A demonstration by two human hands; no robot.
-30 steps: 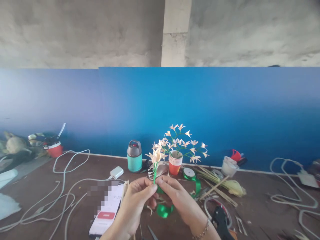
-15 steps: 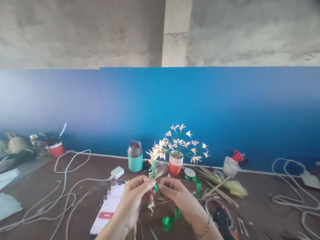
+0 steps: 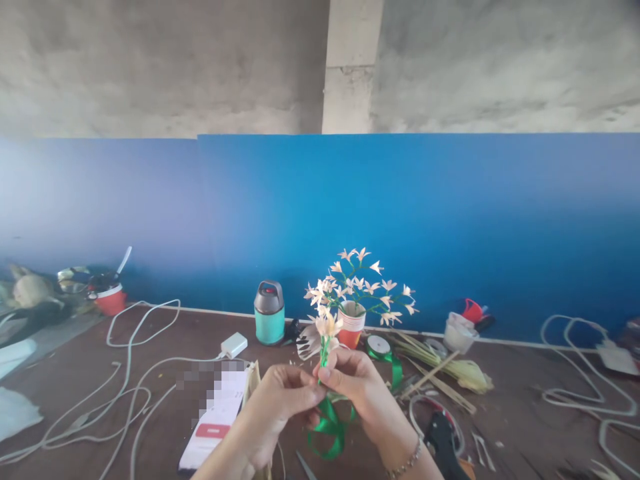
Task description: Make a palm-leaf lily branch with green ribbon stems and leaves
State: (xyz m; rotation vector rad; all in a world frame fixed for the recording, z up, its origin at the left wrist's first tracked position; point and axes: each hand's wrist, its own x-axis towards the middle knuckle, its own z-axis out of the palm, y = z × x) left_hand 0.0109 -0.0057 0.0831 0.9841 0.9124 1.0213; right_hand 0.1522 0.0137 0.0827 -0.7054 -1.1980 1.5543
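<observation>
Between my two hands stands a small bunch of cream artificial flowers [image 3: 329, 325] on a stem wrapped in green. My right hand [image 3: 357, 383] pinches this flower stem below the petals, thumb and forefinger pressed together. Just lower and to the left, my left hand [image 3: 287, 403] has its fingers closed at the stem's lower part, where the green ribbon [image 3: 327, 433] begins; the fingers partly hide what they grip. The ribbon hangs in a loose loop beneath both hands. Behind them, stacked paper cups [image 3: 351, 323] hold a spray of similar cream flowers [image 3: 373, 288].
A ribbon spool [image 3: 379, 345] and dry husk strips [image 3: 463, 373] lie right of the cups. A teal flask [image 3: 270, 313] stands at the back. A phone [image 3: 215, 427], white cables [image 3: 133, 353], a scissor-like blade [image 3: 305, 465] and a black-handled tool [image 3: 443, 440] lie around my arms.
The flower bunch has moved right and slightly down. My right hand has come up from the ribbon to the stem, while my left hand has shifted lower. The ribbon loop now hangs between both hands.
</observation>
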